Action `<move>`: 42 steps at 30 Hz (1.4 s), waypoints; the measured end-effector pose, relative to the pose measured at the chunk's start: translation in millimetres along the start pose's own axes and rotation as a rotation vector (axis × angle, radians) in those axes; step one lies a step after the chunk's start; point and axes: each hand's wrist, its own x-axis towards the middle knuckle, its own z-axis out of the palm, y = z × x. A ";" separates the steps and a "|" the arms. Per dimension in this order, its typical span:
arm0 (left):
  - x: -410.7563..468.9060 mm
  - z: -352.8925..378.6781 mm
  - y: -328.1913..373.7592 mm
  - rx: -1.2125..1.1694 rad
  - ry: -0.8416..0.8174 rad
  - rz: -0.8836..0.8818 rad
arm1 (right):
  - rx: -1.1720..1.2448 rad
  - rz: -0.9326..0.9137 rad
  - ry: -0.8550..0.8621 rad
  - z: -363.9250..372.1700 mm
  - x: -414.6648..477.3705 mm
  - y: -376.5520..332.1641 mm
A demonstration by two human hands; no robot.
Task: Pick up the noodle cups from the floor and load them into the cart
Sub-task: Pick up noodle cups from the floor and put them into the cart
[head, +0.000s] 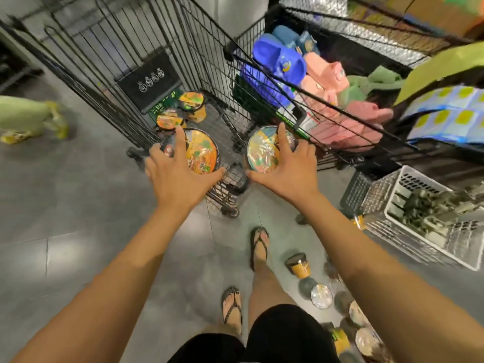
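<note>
My left hand (178,171) grips a noodle cup (203,153) with an orange lid from above, held over the near end of the black wire cart (209,61). My right hand (290,163) grips a second noodle cup (262,150) with a shiny lid, just right of the cart's near corner. Two noodle cups (191,104) lie at the bottom of the cart. Several more cups (320,294) lie on the floor at the lower right, beside my right leg.
A second black cart (340,111) filled with blue and pink slippers stands right of the first. A white plastic crate (408,213) of goods sits at the right. Another person's feet in yellow footwear (56,121) stand at the left. My feet in flip-flops (259,244) are on the grey floor.
</note>
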 end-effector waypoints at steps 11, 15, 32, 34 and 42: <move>123.9 44.9 43.3 0.143 -0.107 -0.067 | -0.068 -0.122 -0.262 42.6 167.1 2.0; 155.1 71.0 39.4 0.166 -0.234 -0.183 | -0.159 -0.187 -0.454 70.4 214.0 2.4; 302.8 218.6 -30.3 0.102 -0.503 -0.525 | -0.341 -0.069 -0.725 245.4 351.7 -49.5; 314.0 234.7 -42.5 0.112 -0.526 -0.515 | -0.341 -0.076 -0.756 269.1 364.2 -56.8; 336.9 266.1 -79.6 0.186 -0.552 -0.447 | -0.254 -0.299 -0.727 328.6 386.8 -71.8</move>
